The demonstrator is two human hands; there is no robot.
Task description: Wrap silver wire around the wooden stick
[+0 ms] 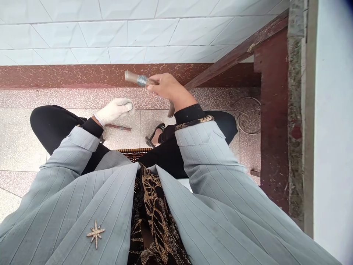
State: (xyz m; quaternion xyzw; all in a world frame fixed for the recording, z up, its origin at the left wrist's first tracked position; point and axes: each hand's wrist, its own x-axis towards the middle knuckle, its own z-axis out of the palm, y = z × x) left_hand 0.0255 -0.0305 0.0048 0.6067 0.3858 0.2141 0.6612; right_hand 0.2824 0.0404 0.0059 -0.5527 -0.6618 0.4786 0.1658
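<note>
My right hand [168, 88] is bare and raised in front of me, fingers closed round a short wooden handle [135, 78] with a metal-wound band, which sticks out to the left; a dark part hangs below the wrist. My left hand [114, 109] wears a white glove and is curled into a loose fist above my left knee; whether it holds anything is hidden. A thin brown stick-like tool [118, 127] lies on the floor just below the gloved hand.
I sit low on a speckled tile floor [16, 140] facing a white tiled wall with a red-brown skirting [68, 75]. A dark red wooden door frame [271, 121] stands at right, with looped wire [248, 117] on the floor beside it. My sandalled foot [156, 135] shows between my knees.
</note>
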